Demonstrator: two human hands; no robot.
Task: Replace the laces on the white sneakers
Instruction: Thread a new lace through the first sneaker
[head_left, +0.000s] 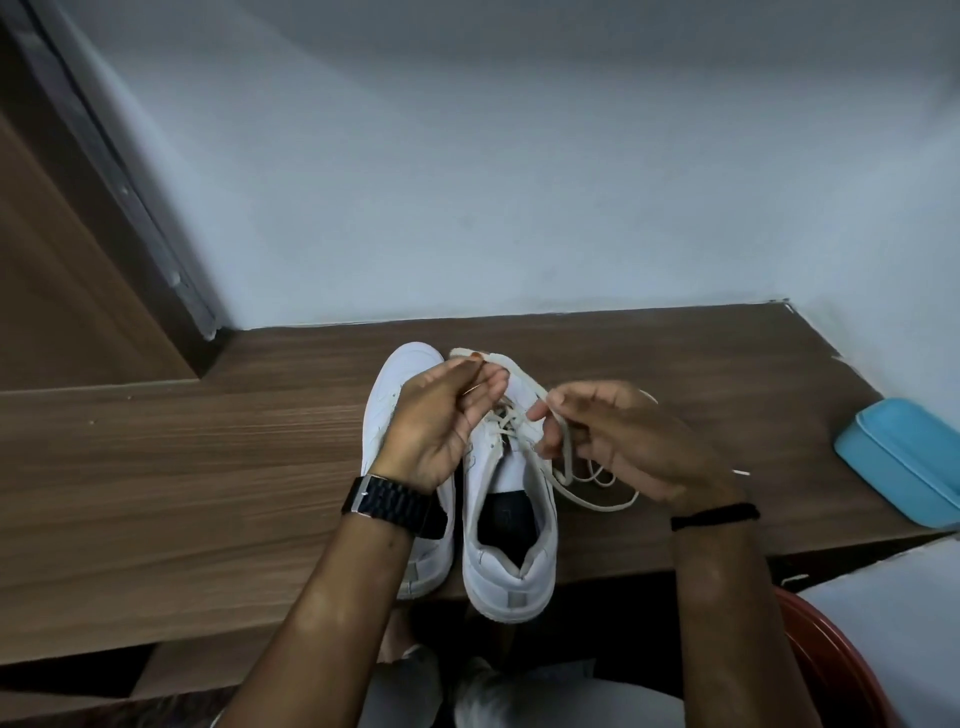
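On the wooden desk (208, 457) two white sneakers (506, 540) stand side by side, heels toward the person. The left hand (436, 421) pinches one end of the cream lace (566, 452) above the toe; the right hand (623, 441) curls around the other run beside the shoe. The flat lace looks limp and light, best held near its tip for threading.

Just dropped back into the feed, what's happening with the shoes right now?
A person is working on the lace of the right-hand white sneaker, which stands beside the other sneaker on the wooden desk. The left hand pinches one end of the lace above the toe, while the right hand holds the other part, with slack looping onto the desk. The lace crosses only the eyelets nearer the toe. A blue case lies off to the right.
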